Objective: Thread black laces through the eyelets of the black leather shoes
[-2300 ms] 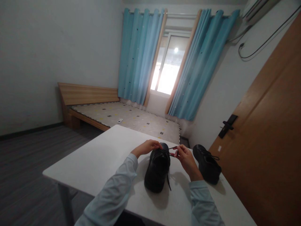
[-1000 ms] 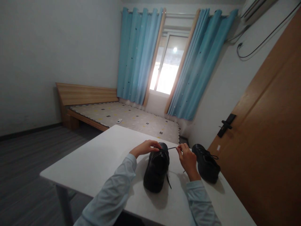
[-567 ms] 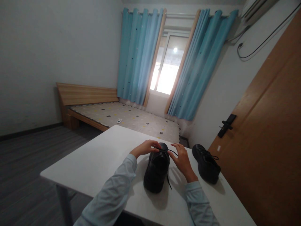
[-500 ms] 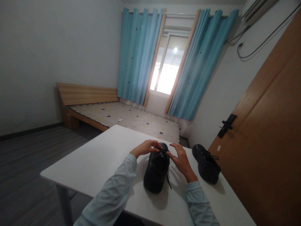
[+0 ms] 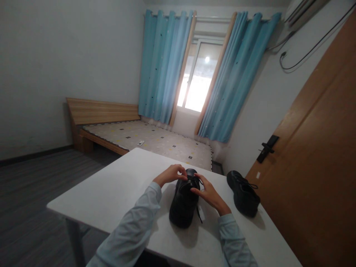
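Note:
A black lace-up shoe [image 5: 182, 207] stands on the white table in front of me, toe pointing away and heel toward me. At its laces, from the left, my left hand [image 5: 172, 174] has thumb and index finger pinched on what looks like a black shoelace [image 5: 190, 181]. On the other side, my right hand [image 5: 207, 192] grips the shoe's upper near the laces, index finger at the front and thumb over the opening. One loose lace end hangs down the shoe's right side to the tabletop. The fingertips partly cover the lacing, so the knot's state is unclear.
A second black shoe [image 5: 244, 196] with tied laces rests near the right edge of the white table [image 5: 111, 196]. Beyond the table is a bed [image 5: 155, 139] with a white remote [image 5: 141, 143] on it. A wooden door [image 5: 314, 148] stands close on the right.
My right hand has moved left onto the shoe, its thumb now over the opening. My left hand has drawn back slightly toward the left. The shoe has stayed in place.

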A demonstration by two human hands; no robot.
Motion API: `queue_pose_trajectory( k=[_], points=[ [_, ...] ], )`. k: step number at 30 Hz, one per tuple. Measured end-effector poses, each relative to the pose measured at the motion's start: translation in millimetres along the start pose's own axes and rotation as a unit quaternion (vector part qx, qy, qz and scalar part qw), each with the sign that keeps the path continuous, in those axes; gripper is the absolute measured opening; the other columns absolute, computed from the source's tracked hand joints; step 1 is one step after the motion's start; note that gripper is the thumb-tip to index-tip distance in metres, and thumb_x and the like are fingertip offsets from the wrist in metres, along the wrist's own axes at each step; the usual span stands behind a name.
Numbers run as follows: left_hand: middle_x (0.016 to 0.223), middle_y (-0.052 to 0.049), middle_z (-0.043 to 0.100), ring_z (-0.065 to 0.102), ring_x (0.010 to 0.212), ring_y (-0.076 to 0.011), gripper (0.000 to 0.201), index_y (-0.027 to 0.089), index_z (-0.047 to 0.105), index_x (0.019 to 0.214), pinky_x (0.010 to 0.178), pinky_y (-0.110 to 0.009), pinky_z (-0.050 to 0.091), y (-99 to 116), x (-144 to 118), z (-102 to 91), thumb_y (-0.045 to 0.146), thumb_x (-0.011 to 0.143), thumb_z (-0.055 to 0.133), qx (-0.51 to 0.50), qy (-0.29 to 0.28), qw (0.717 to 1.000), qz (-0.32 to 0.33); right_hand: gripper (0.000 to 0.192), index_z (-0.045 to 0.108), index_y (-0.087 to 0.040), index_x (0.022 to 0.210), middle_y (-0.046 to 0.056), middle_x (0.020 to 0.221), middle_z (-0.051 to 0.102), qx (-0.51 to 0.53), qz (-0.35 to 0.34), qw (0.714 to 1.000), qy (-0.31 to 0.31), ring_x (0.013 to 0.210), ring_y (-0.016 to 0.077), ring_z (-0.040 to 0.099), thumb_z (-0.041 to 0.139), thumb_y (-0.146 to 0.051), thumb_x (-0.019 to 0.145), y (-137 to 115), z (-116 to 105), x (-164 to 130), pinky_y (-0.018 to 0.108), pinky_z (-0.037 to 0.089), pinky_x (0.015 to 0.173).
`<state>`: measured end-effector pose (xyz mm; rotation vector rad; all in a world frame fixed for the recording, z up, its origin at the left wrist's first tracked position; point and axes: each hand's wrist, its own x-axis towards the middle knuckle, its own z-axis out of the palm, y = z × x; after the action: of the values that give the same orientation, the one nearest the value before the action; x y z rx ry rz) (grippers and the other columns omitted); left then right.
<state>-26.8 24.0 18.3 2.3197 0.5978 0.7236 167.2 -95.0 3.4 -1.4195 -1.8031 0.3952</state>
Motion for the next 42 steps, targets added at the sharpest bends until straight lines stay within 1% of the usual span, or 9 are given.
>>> queue_pose_trajectory(
  k=[9, 14, 20, 25, 28, 32, 36, 39, 42],
  points=[
    [0.079, -0.003, 0.066, 0.057, 0.074, -0.0133, 0.022, 0.015, 0.068, 0.080, 0.068, -0.022, 0.041, 5.0, -1.0, 0.5, 0.035, 0.073, 0.065, -0.009, -0.010, 1.000, 0.005, 0.063, 0.049, -0.021, 0.124, 0.010, 0.129, 0.052, -0.003, 0.008, 1.000, -0.011, 0.121, 0.0257, 0.046, 0.068, -0.046, 0.069, 0.2, -0.4, 0.1, 0.044, 0.031, 0.104],
    [0.077, -0.003, 0.065, 0.057, 0.071, -0.0128, 0.022, 0.013, 0.064, 0.081, 0.064, -0.021, 0.042, 6.9, -0.5, 2.6, 0.034, 0.076, 0.061, -0.011, -0.002, 1.000, -0.005, 0.064, 0.047, -0.020, 0.126, 0.011, 0.131, 0.050, -0.012, 0.006, 1.000, -0.020, 0.122, 0.0255, 0.045, 0.066, -0.047, 0.071, -0.6, -0.6, 0.8, 0.043, 0.032, 0.105],
    [0.076, -0.003, 0.065, 0.057, 0.072, -0.0129, 0.023, 0.013, 0.061, 0.080, 0.065, -0.022, 0.043, 8.0, 1.4, 6.8, 0.036, 0.080, 0.055, -0.017, 0.021, 1.000, -0.001, 0.063, 0.047, -0.020, 0.125, 0.011, 0.128, 0.052, -0.023, -0.004, 1.000, -0.019, 0.120, 0.0259, 0.047, 0.065, -0.047, 0.072, -1.3, 0.0, 1.3, 0.044, 0.034, 0.103],
    [0.077, -0.003, 0.064, 0.057, 0.073, -0.0132, 0.021, 0.014, 0.059, 0.081, 0.065, -0.022, 0.042, 11.6, 1.1, 8.1, 0.034, 0.081, 0.053, -0.040, 0.025, 0.999, -0.006, 0.062, 0.047, -0.021, 0.125, 0.010, 0.127, 0.053, -0.024, -0.006, 0.999, -0.022, 0.119, 0.0263, 0.047, 0.065, -0.047, 0.072, 0.0, 0.1, 1.7, 0.045, 0.035, 0.102],
    [0.076, -0.002, 0.064, 0.057, 0.072, -0.0132, 0.018, 0.013, 0.059, 0.081, 0.066, -0.023, 0.042, 12.4, 1.2, 8.6, 0.031, 0.079, 0.054, -0.065, 0.020, 0.998, -0.006, 0.062, 0.046, -0.021, 0.125, 0.010, 0.128, 0.052, -0.025, -0.002, 0.999, -0.025, 0.120, 0.0261, 0.047, 0.065, -0.047, 0.072, 0.6, 0.2, 1.9, 0.044, 0.034, 0.103],
    [0.073, -0.001, 0.062, 0.055, 0.070, -0.0124, 0.016, 0.013, 0.059, 0.082, 0.066, -0.023, 0.041, 12.4, 1.6, 8.8, 0.028, 0.077, 0.056, -0.109, -0.003, 0.994, -0.001, 0.062, 0.046, -0.020, 0.125, 0.010, 0.128, 0.052, -0.027, -0.003, 0.999, -0.026, 0.119, 0.0258, 0.047, 0.065, -0.047, 0.072, 0.6, 0.2, 1.9, 0.044, 0.035, 0.103],
    [0.072, 0.001, 0.058, 0.052, 0.069, -0.0109, 0.016, 0.013, 0.055, 0.083, 0.065, -0.022, 0.039, 12.3, 1.1, 9.0, 0.021, 0.070, 0.062, -0.177, -0.027, 0.984, -0.004, 0.061, 0.046, -0.020, 0.125, 0.010, 0.126, 0.052, -0.027, -0.004, 0.999, -0.026, 0.118, 0.0255, 0.048, 0.065, -0.047, 0.073, 0.2, -0.1, 1.4, 0.044, 0.036, 0.102],
    [0.073, 0.002, 0.055, 0.051, 0.069, -0.0097, 0.020, 0.013, 0.051, 0.082, 0.064, -0.021, 0.038, 11.3, 1.0, 9.9, 0.016, 0.067, 0.064, -0.228, -0.028, 0.973, -0.002, 0.061, 0.046, -0.020, 0.124, 0.010, 0.126, 0.053, -0.025, -0.003, 0.999, -0.025, 0.118, 0.0255, 0.048, 0.065, -0.047, 0.072, 0.4, -0.2, 1.0, 0.044, 0.036, 0.102],
    [0.074, 0.002, 0.054, 0.050, 0.069, -0.0094, 0.021, 0.014, 0.049, 0.080, 0.065, -0.022, 0.038, 9.3, 2.5, 11.7, 0.019, 0.068, 0.066, -0.268, -0.019, 0.963, 0.020, 0.061, 0.047, -0.021, 0.125, 0.010, 0.126, 0.053, -0.019, -0.006, 1.000, -0.022, 0.118, 0.0258, 0.048, 0.065, -0.046, 0.072, 1.3, 0.0, 0.9, 0.044, 0.036, 0.102]
  ],
)
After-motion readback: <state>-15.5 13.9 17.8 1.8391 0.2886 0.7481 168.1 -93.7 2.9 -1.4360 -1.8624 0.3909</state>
